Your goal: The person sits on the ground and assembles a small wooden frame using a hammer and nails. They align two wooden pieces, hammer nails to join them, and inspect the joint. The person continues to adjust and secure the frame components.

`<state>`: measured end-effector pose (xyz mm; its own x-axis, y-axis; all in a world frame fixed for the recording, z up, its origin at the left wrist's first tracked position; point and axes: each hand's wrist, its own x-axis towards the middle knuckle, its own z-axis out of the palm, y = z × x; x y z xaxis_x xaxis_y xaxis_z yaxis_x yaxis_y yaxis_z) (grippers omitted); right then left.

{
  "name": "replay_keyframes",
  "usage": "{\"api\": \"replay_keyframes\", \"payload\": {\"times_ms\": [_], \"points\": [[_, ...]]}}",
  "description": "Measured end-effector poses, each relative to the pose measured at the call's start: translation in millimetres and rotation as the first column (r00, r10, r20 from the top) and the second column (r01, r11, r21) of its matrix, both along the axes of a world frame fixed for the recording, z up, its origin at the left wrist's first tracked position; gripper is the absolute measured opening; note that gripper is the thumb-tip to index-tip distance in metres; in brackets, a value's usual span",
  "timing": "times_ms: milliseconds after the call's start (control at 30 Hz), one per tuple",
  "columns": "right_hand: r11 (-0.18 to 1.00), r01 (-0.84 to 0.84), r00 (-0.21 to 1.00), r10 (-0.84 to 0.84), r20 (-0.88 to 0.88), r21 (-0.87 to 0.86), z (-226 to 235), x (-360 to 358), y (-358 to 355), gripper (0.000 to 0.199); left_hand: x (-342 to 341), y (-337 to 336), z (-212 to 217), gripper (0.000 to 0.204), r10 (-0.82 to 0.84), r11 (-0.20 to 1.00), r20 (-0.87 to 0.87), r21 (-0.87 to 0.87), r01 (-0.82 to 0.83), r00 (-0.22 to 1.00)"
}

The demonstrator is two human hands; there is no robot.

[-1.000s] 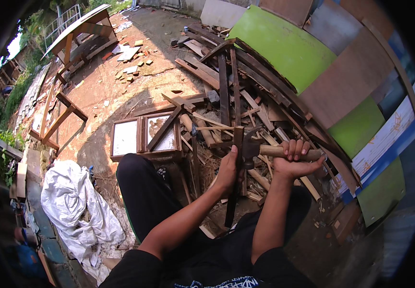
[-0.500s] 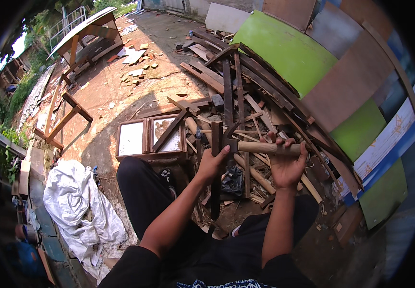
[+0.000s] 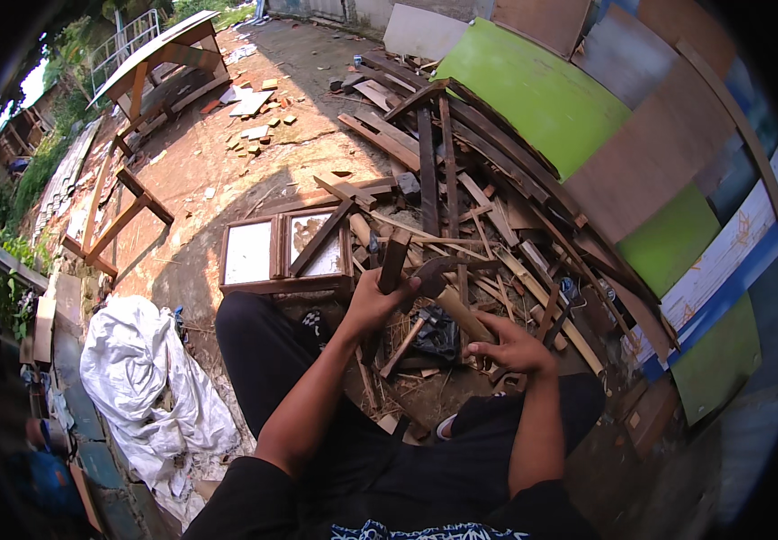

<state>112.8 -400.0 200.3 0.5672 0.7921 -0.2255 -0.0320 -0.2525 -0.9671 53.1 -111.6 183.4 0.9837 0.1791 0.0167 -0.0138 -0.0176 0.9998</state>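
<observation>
Outdoor ground (image 3: 193, 189), scrap wood (image 3: 428, 171) heaped toward its right edge
Left hand (image 3: 373, 303): grip clamped on a dark bar (image 3: 394, 259); right hand (image 3: 517, 347): grip round a hammer (image 3: 464, 317).

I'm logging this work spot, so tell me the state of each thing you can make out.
Left hand: closed around dark wood piece
Dark wood piece: held, one end sticking out above the fist
Right hand: closed on hammer handle
Hammer: held, head beside left hand
White cloth: crumpled
Two-pane frame: right pane stained brown, dark strip across it
Black plastic bag: crumpled
Scrap wood: heaped loosely
</observation>
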Motion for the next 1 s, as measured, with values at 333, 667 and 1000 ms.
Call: {"api": "replay_keyframes", "payload": {"times_ms": [333,667,1000], "points": [[0.895,0.377,0.878,-0.263,0.401,-0.240,23.0,-28.5,14.3,0.042,-0.8,4.3,15.4,0.058,-0.104,0.993,0.093,-0.042,0.108,0.990],[0.928,0.117,0.890,0.060,0.453,-0.354,52.0,-53.4,-20.9,0.051,1.2,12.0,14.1,0.056,-0.237,0.946,0.115,0.254,0.202,0.965],[0.984,0.149,0.962,-0.120,-0.245,0.100,7.1,-57.1,-28.9,0.064,4.3,10.9,3.8,0.057,-0.197,0.960,0.279,0.248,0.127,0.940]]}}
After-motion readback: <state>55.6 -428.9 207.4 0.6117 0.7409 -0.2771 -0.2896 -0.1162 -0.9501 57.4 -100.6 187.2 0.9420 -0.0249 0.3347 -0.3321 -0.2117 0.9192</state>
